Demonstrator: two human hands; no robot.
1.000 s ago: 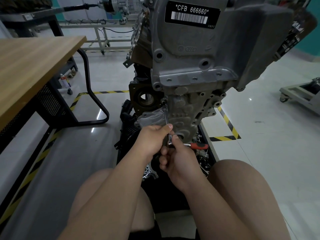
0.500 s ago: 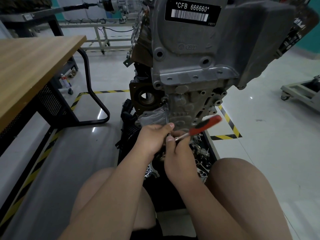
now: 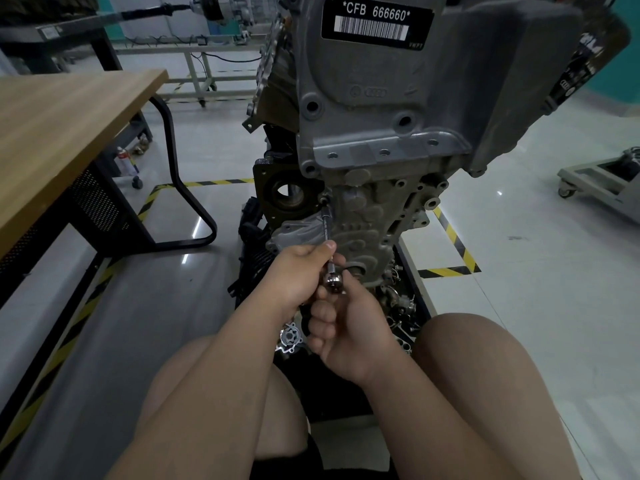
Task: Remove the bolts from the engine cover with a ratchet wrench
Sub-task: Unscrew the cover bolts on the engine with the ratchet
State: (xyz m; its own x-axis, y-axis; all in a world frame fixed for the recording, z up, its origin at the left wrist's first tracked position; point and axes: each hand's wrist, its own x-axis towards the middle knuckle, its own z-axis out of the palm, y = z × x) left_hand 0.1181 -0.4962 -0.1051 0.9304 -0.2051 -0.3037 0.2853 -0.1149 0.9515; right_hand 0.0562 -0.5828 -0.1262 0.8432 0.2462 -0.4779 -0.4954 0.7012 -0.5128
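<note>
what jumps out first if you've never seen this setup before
The big grey engine fills the upper middle, with a black CFB 666660 label at the top. Just below, the left hand and right hand hold a ratchet wrench whose extension reaches a bolt.

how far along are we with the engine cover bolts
Several holes on the engine cover look empty. The left hand steadies the extension, the right hand grips the ratchet wrench, set on the upper-left bolt. That bolt is not out yet; others are hard to tell.
</note>
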